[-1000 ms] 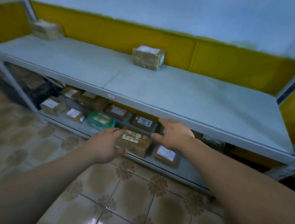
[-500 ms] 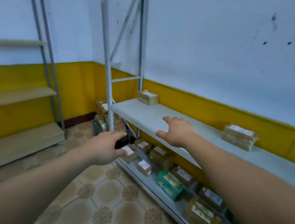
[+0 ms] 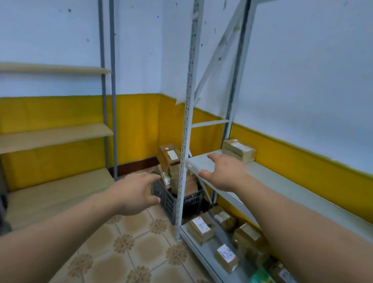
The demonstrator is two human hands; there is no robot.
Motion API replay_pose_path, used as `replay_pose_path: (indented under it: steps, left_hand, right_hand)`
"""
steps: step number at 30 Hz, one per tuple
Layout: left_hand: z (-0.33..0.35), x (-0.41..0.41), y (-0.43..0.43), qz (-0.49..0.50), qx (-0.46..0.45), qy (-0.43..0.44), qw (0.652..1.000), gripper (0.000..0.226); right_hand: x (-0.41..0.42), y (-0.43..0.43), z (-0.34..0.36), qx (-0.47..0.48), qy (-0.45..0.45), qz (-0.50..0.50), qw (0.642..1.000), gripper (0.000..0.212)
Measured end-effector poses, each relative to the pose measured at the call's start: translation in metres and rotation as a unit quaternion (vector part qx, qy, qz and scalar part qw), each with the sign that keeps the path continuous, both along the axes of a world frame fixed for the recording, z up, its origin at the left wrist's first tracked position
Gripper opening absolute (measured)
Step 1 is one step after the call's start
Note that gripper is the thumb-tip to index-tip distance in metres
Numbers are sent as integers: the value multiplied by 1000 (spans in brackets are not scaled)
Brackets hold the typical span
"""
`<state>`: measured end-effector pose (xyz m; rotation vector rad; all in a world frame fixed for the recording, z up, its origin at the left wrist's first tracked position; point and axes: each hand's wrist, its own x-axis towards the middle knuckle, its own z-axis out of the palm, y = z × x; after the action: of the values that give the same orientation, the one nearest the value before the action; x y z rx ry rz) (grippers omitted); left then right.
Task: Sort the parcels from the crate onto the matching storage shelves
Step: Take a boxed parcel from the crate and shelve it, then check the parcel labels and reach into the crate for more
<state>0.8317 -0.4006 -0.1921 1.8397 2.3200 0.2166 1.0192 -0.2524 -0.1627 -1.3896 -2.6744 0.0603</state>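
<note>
Over the last half second the view has turned left along the rack, so the crate (image 3: 168,201), which was mostly hidden behind the left hand, now sits near the middle, and both hands have come round with it, empty as they were. The parcels (image 3: 173,175) are heaped above the dark crate's rim in the room corner; the topmost one (image 3: 169,155) stands tilted on end, label towards the camera, long axis running up and back towards the yellow wall. The left hand (image 3: 133,193) is the nearer one, just beside the crate's near left corner, fingers loosely spread and holding nothing, so the heap lies ahead and slightly up and right of it. The right hand (image 3: 224,173) is also open, fingers straight, over the end of the middle shelf (image 3: 292,192), and the upright post (image 3: 186,118) stands between it and the crate, crossing the heap. I judge the left side the freer approach, over bare tiled floor (image 3: 138,257); the post and shelf edge crowd the right. Sorted boxes already lie on the bottom shelf (image 3: 208,252), and one boxed parcel (image 3: 238,150) lies on the middle shelf.
</note>
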Motion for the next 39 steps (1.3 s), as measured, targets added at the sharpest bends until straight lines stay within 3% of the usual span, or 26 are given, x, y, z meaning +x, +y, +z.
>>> replay_pose_path:
  steps: [19, 27, 34, 39]
  left_hand:
    - [-71, -322, 261, 28, -31, -25, 999, 69]
    - [-95, -482, 381, -33, -97, -14, 995, 68]
    - [-118, -546, 513, -96, -138, -26, 985, 68]
    - [-151, -580, 614, -87, -168, -33, 981, 66]
  right_hand:
    - [-353, 283, -60, -48, -20, 65, 997, 74]
    - [-482, 389, -101, -117, -20, -29, 992, 74]
    - [-524, 499, -127, -142, -7, -112, 984, 70]
    - [-544, 585, -164, -185, 17, -189, 964, 70]
